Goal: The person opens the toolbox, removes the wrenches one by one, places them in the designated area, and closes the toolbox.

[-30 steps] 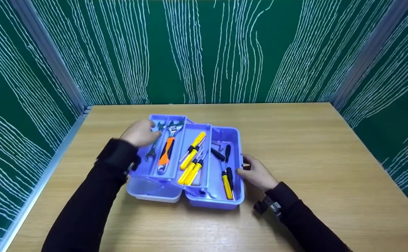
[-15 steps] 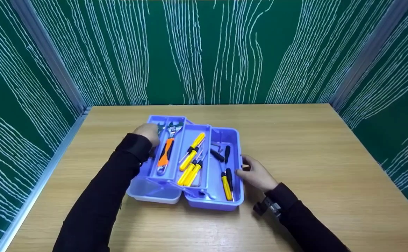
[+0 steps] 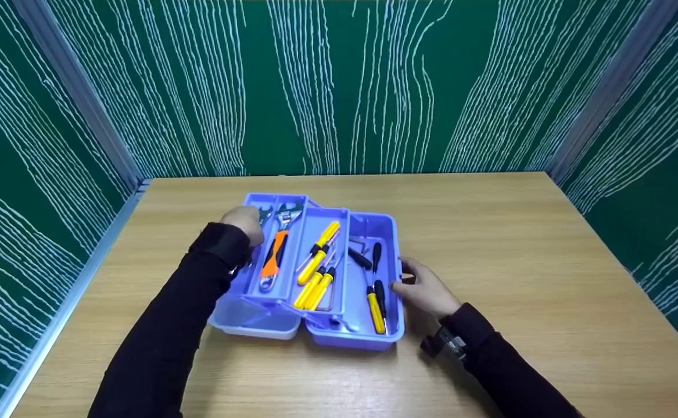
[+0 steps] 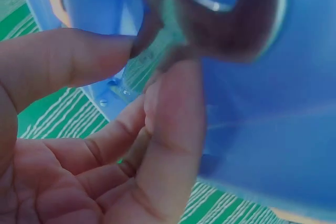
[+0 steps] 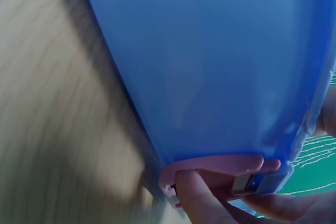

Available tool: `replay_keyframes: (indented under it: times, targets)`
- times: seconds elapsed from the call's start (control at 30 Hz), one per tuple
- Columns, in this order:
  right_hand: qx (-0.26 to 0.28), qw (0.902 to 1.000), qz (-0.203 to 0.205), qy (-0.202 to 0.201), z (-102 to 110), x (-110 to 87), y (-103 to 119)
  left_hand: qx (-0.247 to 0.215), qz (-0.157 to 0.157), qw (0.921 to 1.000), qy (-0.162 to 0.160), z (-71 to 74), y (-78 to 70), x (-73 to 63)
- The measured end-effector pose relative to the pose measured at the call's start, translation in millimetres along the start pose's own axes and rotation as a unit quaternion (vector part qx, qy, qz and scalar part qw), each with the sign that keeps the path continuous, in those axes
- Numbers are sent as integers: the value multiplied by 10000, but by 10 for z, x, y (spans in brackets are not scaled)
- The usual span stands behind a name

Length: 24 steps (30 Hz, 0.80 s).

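A purple toolbox [image 3: 355, 341] lies spread out on the table with its stepped trays raised. My left hand [image 3: 244, 224] reaches into the leftmost tray. There its thumb and fingertips pinch a metal open-end wrench [image 4: 231, 35]; in the head view only the wrench's upper end [image 3: 265, 213] shows past the hand. Beside it lies an adjustable wrench [image 3: 275, 255] with an orange and black handle. My right hand [image 3: 429, 291] grips the toolbox's right side, thumb at the rim. In the right wrist view, a finger hooks into the pinkish latch [image 5: 226, 163] on the box wall [image 5: 210, 66].
Several yellow-handled screwdrivers [image 3: 315, 287] fill the middle tray. In the deep right compartment lie black-handled tools [image 3: 377, 255] and a yellow screwdriver [image 3: 376, 313]. A translucent lid [image 3: 257, 325] sits under the left trays. Green patterned panels [image 3: 339, 87] enclose the wooden table [image 3: 519, 261].
My left hand has lowered into the left tray, moving right and slightly toward me, and has taken hold of the wrench. The right hand stays at the box's side.
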State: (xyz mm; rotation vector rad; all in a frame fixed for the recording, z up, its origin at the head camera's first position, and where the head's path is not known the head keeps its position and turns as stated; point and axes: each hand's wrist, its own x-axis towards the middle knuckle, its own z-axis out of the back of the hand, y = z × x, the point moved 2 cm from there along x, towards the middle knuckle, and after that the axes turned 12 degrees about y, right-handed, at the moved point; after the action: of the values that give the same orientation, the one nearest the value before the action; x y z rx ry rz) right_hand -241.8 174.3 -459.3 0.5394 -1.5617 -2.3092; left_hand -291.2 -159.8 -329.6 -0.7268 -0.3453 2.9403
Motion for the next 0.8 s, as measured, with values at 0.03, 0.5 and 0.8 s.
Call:
replay_keyframes:
  times: [0.03, 0.5, 0.8]
  targets:
    - [-7, 10000, 6, -13, 1, 0, -2, -41, -10, 10000, -19, 8, 6, -5]
    - [121, 9997, 127, 142, 43, -10, -8, -650, -220, 9975, -182, 75, 84, -114]
    - [209, 9996, 57, -193, 187, -64, 147, -715, -203, 9961, -482, 87, 31, -225]
